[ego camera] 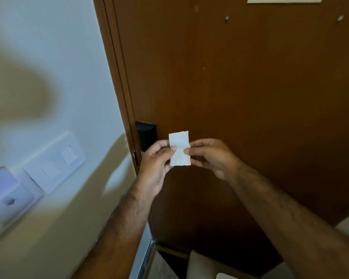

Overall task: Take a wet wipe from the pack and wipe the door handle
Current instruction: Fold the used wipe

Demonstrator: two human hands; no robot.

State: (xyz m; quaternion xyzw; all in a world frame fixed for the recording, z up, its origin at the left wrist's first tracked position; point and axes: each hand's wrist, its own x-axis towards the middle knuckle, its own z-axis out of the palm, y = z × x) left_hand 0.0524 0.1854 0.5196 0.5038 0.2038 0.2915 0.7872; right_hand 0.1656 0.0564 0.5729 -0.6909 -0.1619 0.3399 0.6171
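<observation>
Head view: two hands, left hand (153,164) and right hand (212,158), pinch one wet wipe (179,150).

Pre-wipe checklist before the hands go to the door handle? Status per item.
1. Wipe in hand: ok, pinched by left hand and right hand.
2. Wipe unfolded: not ok, it shows as a small folded rectangle.
3. Wipe damp: cannot tell.
4. Handle located: cannot tell; only the black lock body on the door shows, and the left hand hides what is below it.
5. Path to lock clear: ok, nothing between wipe and lock.
6. Wipe touching the lock: not ok, held apart, to its right.
</observation>
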